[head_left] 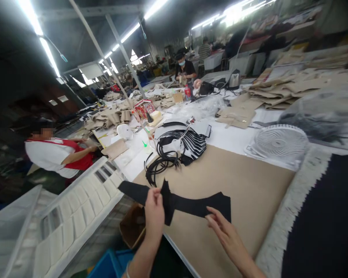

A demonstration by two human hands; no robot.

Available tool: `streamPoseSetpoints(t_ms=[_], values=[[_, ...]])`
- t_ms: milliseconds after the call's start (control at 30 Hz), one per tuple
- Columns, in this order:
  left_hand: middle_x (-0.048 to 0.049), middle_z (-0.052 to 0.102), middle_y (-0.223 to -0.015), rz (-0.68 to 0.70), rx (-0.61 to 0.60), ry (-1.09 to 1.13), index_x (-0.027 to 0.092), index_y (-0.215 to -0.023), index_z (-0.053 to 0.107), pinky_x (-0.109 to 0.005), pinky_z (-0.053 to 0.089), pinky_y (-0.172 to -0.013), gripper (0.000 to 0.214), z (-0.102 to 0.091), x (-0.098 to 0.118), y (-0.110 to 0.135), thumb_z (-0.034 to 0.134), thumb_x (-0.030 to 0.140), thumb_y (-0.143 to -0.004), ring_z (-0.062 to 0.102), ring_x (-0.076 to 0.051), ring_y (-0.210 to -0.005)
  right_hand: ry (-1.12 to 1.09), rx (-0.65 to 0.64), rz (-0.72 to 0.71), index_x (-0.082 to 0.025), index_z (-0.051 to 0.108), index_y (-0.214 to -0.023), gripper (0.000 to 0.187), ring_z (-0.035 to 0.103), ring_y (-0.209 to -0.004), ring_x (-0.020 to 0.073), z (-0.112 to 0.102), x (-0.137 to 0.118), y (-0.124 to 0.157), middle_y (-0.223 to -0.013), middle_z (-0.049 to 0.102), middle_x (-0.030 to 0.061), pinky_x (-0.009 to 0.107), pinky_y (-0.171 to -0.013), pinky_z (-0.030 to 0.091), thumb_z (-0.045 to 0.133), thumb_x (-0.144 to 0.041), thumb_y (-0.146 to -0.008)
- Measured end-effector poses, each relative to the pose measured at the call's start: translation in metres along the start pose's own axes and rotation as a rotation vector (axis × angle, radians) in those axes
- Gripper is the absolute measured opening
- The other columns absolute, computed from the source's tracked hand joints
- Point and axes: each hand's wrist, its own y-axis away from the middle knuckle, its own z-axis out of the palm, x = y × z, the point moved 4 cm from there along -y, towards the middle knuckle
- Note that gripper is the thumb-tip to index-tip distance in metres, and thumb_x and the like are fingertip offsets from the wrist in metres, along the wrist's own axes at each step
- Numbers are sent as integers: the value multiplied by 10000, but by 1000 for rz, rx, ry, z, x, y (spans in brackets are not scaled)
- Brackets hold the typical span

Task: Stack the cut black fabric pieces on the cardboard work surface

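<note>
A long black cut piece of fabric lies across the brown sheet on the table, its left end past the table's front edge. My left hand is closed in a pinch on black fabric near the middle. There a short black strip stands crosswise; whether it is a separate piece or a fold, I cannot tell. My right hand is open, fingers stretched out, with the fingertips at the lower edge of the fabric's right end. Beyond the hands sits a fanned stack of black pieces with loops of black cord.
A white fan lies at the right, beside dark fabric. At the left stands a white slatted crate, with a blue bin below. A person in a red apron works at the left; another person is farther back.
</note>
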Motion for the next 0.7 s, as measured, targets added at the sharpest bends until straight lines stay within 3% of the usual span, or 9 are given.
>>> streamPoseSetpoints(t_ms=[67, 133, 200, 300, 433, 533, 600, 700], values=[[-46, 643, -827, -81, -159, 8, 222, -903, 610, -326, 475, -760, 157, 33, -14, 67, 514, 276, -792, 611, -216, -795, -189, -49, 55, -202, 524, -1272, 537, 651, -871, 203, -2, -25, 23, -961, 667, 59, 341, -776, 523, 412, -579, -907], [-65, 644, -871, -169, -339, 38, 226, -942, 588, -334, 468, -795, 174, 58, -20, 128, 480, 289, -821, 613, -229, -842, -234, -19, 101, -187, 536, -1238, 557, 648, -847, 208, -11, -36, 47, -925, 664, 52, 336, -753, 518, 466, -600, -871], [-81, 649, -911, -210, -503, 80, 229, -975, 572, -335, 466, -818, 196, 75, -17, 177, 456, 324, -849, 616, -235, -873, -182, 51, 144, -187, 566, -1169, 537, 643, -843, 213, -27, -32, 74, -903, 667, 44, 335, -768, 506, 530, -600, -828], [-99, 646, -965, -194, -652, 86, 232, -1007, 569, -339, 457, -851, 225, 88, -4, 230, 431, 350, -873, 610, -241, -913, -48, 160, 190, -209, 614, -1023, 433, 630, -881, 221, -53, -9, 114, -912, 670, 42, 330, -797, 484, 562, -579, -805], [-114, 639, -1000, -128, -780, 44, 235, -1035, 588, -355, 441, -891, 262, 90, 6, 283, 440, 384, -878, 596, -250, -958, 139, 373, 184, -217, 642, -841, 388, 605, -862, 228, -86, 17, 165, -888, 641, 56, 330, -793, 469, 528, -588, -816], [-95, 647, -980, -162, -865, 88, 258, -1016, 605, -346, 476, -847, 300, 85, -6, 312, 438, 469, -882, 605, -240, -941, 177, 508, 144, -217, 654, -861, 380, 597, -960, 227, -107, 26, 206, -1011, 641, 70, 295, -847, 462, 546, -578, -817], [-72, 641, -889, -293, -867, 121, 256, -956, 613, -324, 506, -721, 318, 82, -27, 318, 491, 529, -846, 610, -232, -875, 156, 562, 174, -213, 657, -920, 411, 617, -919, 212, -118, 33, 236, -1009, 659, 63, 248, -778, 488, 575, -595, -791], [-32, 586, -728, -641, -736, 106, 217, -814, 588, -289, 478, -596, 370, 77, -66, 314, 645, 573, -729, 595, -214, -770, 79, 660, 261, -197, 649, -979, 452, 645, -863, 201, -132, 41, 279, -953, 686, 51, 205, -721, 513, 607, -593, -765]])
